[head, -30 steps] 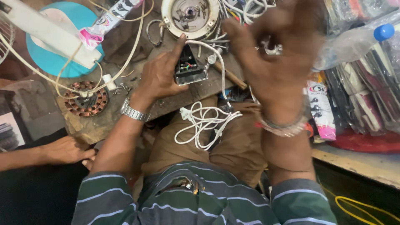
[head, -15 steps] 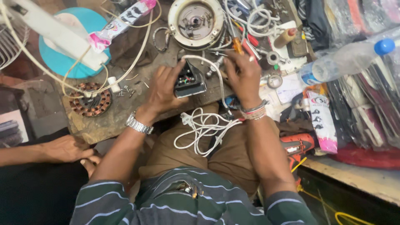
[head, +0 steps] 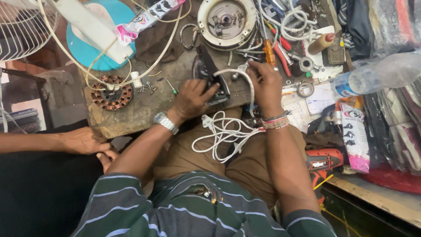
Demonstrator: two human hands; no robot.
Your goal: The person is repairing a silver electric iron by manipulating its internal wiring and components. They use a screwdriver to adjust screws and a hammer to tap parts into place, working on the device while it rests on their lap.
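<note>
Two hands, left hand (head: 193,98) steadying black device (head: 213,79), pink-white packet (head: 356,136) right.

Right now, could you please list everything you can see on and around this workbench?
black appliance: one, black, bench centre, under left hand
white cord: one, white, looped on lap
round motor housing: one, cream and metal, bench top
copper winding: one, copper, bench left
fan base: one, turquoise, top left
screwdriver: one, orange handle, beside housing
plastic bottle: one, clear with blue cap, right
drill: one, red, lower right
another person's hand: one, left edge
left hand: on appliance
right hand: holding cord at bench edge
</note>
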